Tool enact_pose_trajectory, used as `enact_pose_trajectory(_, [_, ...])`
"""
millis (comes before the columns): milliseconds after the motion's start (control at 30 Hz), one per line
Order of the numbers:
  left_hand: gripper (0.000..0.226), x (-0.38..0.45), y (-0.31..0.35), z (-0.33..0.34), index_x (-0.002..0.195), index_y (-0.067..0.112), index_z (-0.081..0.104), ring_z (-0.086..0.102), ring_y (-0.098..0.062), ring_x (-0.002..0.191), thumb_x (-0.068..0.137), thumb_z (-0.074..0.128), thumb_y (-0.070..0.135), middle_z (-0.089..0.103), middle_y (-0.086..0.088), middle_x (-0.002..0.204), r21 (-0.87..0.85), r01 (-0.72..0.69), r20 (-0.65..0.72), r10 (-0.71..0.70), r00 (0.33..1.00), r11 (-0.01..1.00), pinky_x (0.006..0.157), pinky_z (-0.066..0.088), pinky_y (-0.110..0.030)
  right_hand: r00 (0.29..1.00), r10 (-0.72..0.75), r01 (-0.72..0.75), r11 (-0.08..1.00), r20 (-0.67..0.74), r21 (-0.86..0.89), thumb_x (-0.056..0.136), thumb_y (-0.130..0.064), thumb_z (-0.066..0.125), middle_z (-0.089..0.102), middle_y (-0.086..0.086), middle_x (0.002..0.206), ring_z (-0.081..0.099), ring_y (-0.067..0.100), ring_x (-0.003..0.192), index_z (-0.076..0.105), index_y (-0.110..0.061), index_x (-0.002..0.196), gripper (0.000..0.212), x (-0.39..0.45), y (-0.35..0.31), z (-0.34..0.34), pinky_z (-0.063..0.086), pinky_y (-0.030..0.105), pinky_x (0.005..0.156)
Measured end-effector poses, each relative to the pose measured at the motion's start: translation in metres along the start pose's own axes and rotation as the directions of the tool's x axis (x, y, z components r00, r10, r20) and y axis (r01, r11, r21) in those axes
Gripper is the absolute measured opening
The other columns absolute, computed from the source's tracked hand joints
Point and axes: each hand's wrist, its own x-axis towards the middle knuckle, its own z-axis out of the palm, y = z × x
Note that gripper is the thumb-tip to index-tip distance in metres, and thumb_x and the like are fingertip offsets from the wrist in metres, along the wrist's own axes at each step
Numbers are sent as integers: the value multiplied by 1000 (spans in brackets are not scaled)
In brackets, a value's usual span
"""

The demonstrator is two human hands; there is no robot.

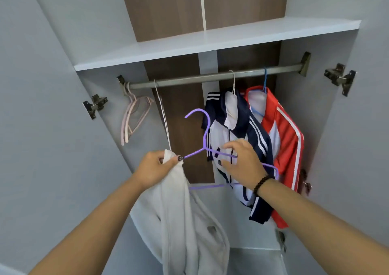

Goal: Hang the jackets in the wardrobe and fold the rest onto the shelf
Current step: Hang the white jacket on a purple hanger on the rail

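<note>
Nearest: two bare forearms, reaching up into an open wardrobe.

Left hand [156, 167]: fingers curled tight on the bunched collar of a pale grey jacket [185, 222]; thumb apparently touching the left arm of a purple hanger [207, 148]. Rest of the garment hanging slack, below the rail [210, 77].

Right hand [242, 165]: fingers bent over the hanger's right shoulder, thumb under it; appears clasped on the hanger, contact partly hidden. Beaded bracelet [261, 185] on the wrist.

Purple hanger: below the rail, hook up and free of it, in front of the hung garments. Not yet inside the grey jacket.

On the rail, right half: navy-and-white jacket [240, 131] on a white hanger; right of it, red-and-white jacket [282, 131] on a blue hanger. On the rail, far left: spare pink hangers [131, 118]. Thin white cord [163, 118] hanging from the rail, left of centre.

Above the rail: white shelf [210, 43], nothing seen folded on it.

Step in hand, by judgement: fitting the third jacket onto its hanger. Next move calls for: feeding the left hanger arm into the collar and shoulder, then the right, then hooking onto the free middle of the rail.
</note>
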Motion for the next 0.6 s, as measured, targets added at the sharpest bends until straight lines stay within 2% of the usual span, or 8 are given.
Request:
enact_pose_trajectory(67, [27, 1, -3, -12, 60, 26, 71, 43, -1, 50, 85, 73, 37, 56, 12, 51, -59, 78, -120, -85, 989, 995, 50, 36, -16, 967, -193, 154, 963, -165, -222, 69, 4, 73, 56, 7, 104, 53, 27, 98, 64, -8, 86, 23, -17, 10, -5, 44, 34, 84])
enact_pose_trajectory(100, [30, 2, -3, -18, 63, 17, 71, 45, -6, 54, 84, 73, 39, 56, 9, 54, -80, 107, -178, -120, 977, 991, 54, 38, -24, 956, -250, 203, 942, -157, -266, 67, 7, 71, 58, 8, 99, 55, 30, 92, 63, -8, 81, 22, -26, 14, -4, 44, 39, 80])
enact_pose_trajectory(167, [41, 3, 2, -29, 71, 2, 70, 47, -14, 61, 83, 73, 40, 57, -5, 62, -146, 115, -240, -148, 959, 983, 60, 39, -29, 962, -273, 267, 938, 7, -222, 70, 6, 66, 58, 3, 86, 56, 26, 78, 60, -10, 76, 17, -42, 18, 4, 46, 39, 69])
enact_pose_trajectory(233, [52, 2, 13, -38, 79, -9, 67, 47, -16, 64, 83, 73, 43, 55, -11, 66, -203, 90, -265, -143, 954, 975, 63, 38, -31, 959, -185, 218, 965, 216, -142, 82, -4, 58, 58, -3, 86, 56, 20, 76, 59, -13, 83, 10, -53, 16, 19, 48, 35, 68])
enact_pose_trajectory(367, [53, -9, 42, -50, 82, -15, 65, 46, -18, 66, 82, 75, 38, 56, -13, 69, -294, 46, -280, -132, 951, 955, 63, 36, -32, 857, -177, 206, 979, 483, -6, 95, -13, 42, 57, -1, 109, 55, 16, 96, 58, -14, 112, 23, -49, -6, 68, 48, 30, 84])
enact_pose_trajectory(433, [52, -16, 54, -56, 80, -18, 63, 45, -17, 66, 83, 75, 33, 55, -12, 68, -326, 16, -279, -112, 954, 945, 62, 35, -31, 842, -219, 235, 972, 493, 30, 93, -4, 37, 53, 7, 112, 53, 24, 100, 55, -5, 110, 25, -43, -26, 91, 46, 37, 87])
enact_pose_trajectory(500, [48, -26, 60, -64, 73, -14, 65, 45, -16, 63, 82, 75, 32, 54, -10, 65, -349, 6, -291, -115, 950, 937, 57, 35, -27, 874, -187, 157, 982, 448, 103, 89, 2, 37, 56, 12, 106, 55, 29, 100, 54, -3, 99, 21, -34, -39, 109, 46, 41, 86])
enact_pose_trajectory(600, [33, -41, 62, -81, 55, 11, 71, 53, -12, 50, 78, 77, 34, 62, -2, 55, -427, 28, -308, -175, 935, 904, 50, 40, -20, 857, -188, 84, 970, 479, 230, 91, 5, 42, 65, 7, 117, 60, 19, 111, 61, -5, 116, 33, -27, -55, 119, 46, 33, 99])
